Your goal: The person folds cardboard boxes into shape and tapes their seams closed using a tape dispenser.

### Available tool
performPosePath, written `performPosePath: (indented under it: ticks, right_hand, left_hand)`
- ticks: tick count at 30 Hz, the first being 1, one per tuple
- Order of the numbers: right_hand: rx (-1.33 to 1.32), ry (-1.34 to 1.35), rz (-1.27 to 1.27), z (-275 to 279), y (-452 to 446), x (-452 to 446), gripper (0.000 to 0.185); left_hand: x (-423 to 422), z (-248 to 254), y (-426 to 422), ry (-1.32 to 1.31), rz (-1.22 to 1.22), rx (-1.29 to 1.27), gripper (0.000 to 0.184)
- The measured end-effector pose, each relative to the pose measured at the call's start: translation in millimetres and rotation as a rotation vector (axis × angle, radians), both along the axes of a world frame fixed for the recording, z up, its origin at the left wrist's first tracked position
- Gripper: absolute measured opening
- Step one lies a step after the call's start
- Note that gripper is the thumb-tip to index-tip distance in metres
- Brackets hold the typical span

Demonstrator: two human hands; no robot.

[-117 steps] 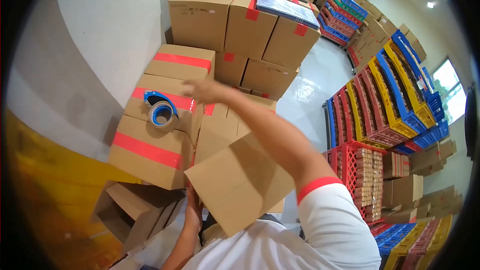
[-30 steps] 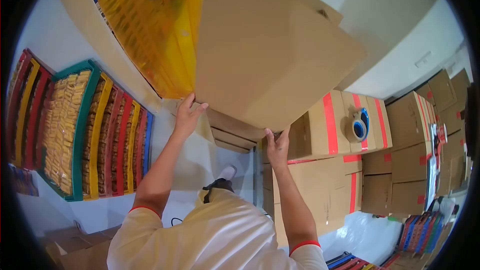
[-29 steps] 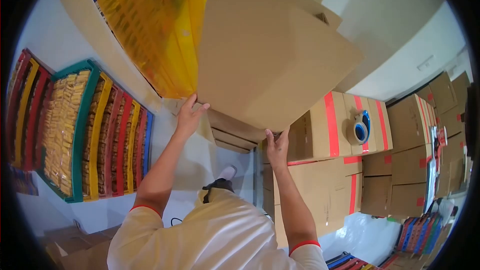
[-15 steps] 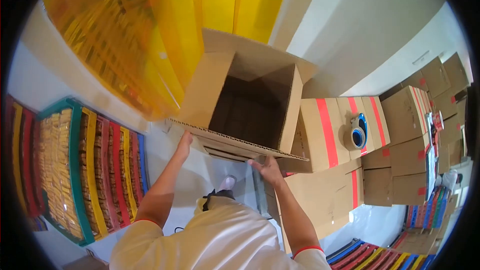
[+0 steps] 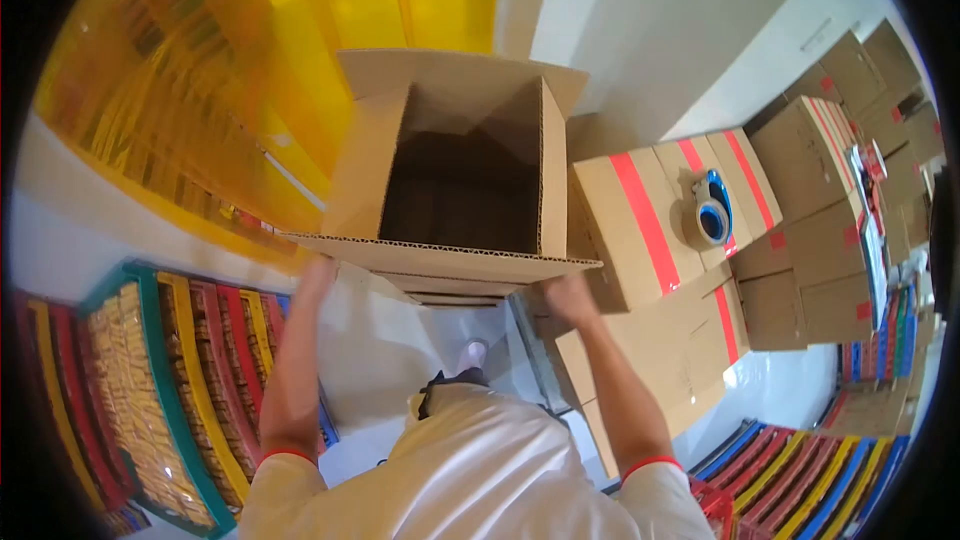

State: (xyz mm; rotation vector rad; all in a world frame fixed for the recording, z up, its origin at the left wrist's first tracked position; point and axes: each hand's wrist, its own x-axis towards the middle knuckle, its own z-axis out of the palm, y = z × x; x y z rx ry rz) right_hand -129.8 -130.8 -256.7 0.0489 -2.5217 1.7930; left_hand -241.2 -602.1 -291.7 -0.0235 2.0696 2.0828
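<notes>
A large cardboard box stands in front of me with its top flaps spread and its dark inside showing. My left hand is at the left end of the near flap, its fingers mostly hidden under the edge. At the right end of that flap, my right hand is closed against the box, slightly blurred. Both hands appear to grip the box from the near side. To the right, a tape dispenser with a blue frame and a roll of tape rests on a closed carton with red tape strips.
A yellow plastic strip curtain hangs at the left. Stacked colored crates with packed goods stand lower left, and more crates lower right. Several cartons are piled on the right beside a white wall.
The open box has shifted left and turned squarer to me, moving away from the taped carton. Both hands have moved along with it, and my view has turned slightly.
</notes>
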Motion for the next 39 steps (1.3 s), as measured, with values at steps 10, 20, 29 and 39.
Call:
performPosePath:
  ticks: [10,20,29,39]
  right_hand:
    - [0.401,0.422,0.252,149.9,-0.1,-116.7,0.052]
    - [0.171,0.53,-0.145,136.5,21.3,-33.7,0.048]
    - [0.208,-0.027,-1.321,-99.2,177.4,346.0,0.054]
    - [0.295,-0.56,-1.54,-249.0,195.0,519.2,0.057]
  left_hand:
    - [-70.1,182.8,104.0,0.561,-0.412,-0.464,0.058]
    - [-65.8,28.8,35.8,0.686,0.195,-0.476,0.052]
    - [182.7,-136.6,197.9,0.247,-0.67,-0.649,0.02]
    - [336.5,-100.2,472.8,0.779,-1.751,-1.06,0.102]
